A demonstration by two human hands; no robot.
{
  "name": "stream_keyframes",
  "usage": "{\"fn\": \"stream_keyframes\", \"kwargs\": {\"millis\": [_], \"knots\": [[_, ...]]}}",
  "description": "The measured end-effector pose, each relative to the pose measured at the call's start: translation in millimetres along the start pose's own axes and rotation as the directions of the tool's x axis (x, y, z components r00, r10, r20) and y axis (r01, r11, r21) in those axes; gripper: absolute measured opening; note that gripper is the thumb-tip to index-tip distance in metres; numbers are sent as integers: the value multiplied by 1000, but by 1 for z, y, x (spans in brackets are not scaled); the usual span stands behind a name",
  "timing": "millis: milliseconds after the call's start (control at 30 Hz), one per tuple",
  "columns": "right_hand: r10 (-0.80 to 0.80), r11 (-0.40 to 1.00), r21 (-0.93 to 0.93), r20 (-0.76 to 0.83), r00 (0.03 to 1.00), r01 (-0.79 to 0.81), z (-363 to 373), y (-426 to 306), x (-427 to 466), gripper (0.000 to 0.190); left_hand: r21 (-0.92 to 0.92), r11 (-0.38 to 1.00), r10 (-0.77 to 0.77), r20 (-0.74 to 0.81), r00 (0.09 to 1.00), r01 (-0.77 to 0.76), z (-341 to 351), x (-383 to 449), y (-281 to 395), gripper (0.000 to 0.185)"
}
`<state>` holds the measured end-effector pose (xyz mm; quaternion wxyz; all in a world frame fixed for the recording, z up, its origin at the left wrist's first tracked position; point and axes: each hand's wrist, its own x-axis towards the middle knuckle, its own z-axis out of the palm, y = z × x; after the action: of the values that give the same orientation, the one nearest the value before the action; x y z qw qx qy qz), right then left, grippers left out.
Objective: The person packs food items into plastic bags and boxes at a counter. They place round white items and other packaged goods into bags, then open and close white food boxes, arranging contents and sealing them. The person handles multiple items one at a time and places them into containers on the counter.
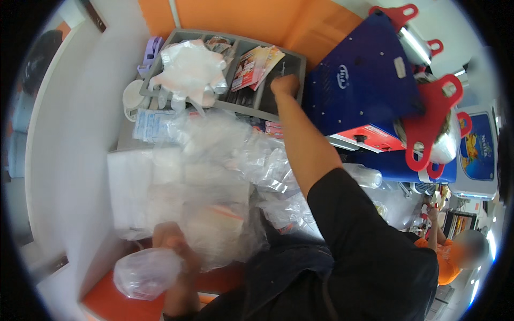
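My left hand (172,240), blurred, is at the lower left with its fingers closed on a clear plastic bag (146,277), which bulges below it; I cannot make out what is inside. My right arm stretches forward, and my right hand (286,84) is in the right-hand compartment of a grey divided tray (302,68). Its fingers point down and are mostly hidden, so a grip cannot be told. Beside it, red and yellow printed leaflets (257,66) lie in the middle compartment. Clear disposable plastic gloves (190,72) are heaped over the tray's left side.
Stacks of plastic bags (192,172) cover the counter before me. A lilac tape dispenser (151,54) and white round object (134,98) stand left of the tray. A blue machine (361,76) with red-handled parts (433,116) borders it right. A person in orange (445,265) works farther right.
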<state>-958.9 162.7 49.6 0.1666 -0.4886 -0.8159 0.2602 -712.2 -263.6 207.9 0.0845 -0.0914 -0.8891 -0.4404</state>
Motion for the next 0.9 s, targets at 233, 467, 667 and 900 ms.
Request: {"fn": "stream_keyframes", "kwargs": {"millis": [233, 467, 667, 900], "knots": [[-169, 881, 422, -144, 975, 215, -28, 19, -39, 11, -102, 994, -80, -361, 929, 46, -20, -15, 16, 62], [-96, 796, 576, -184, 978, 186, -53, 30, -62, 15, 34, 997, 81, -437, 896, -73, -33, -22, 72, 57], [-539, 409, 898, 93, 837, 163, -268, 71, -252, 10, 67, 949, 313, -112, 943, -307, -85, -62, 130, 56], [-215, 842, 445, -242, 946, 305, -519, 435, -168, 13, 79, 950, 311, -167, 936, -301, 91, -179, 252, 55]]}}
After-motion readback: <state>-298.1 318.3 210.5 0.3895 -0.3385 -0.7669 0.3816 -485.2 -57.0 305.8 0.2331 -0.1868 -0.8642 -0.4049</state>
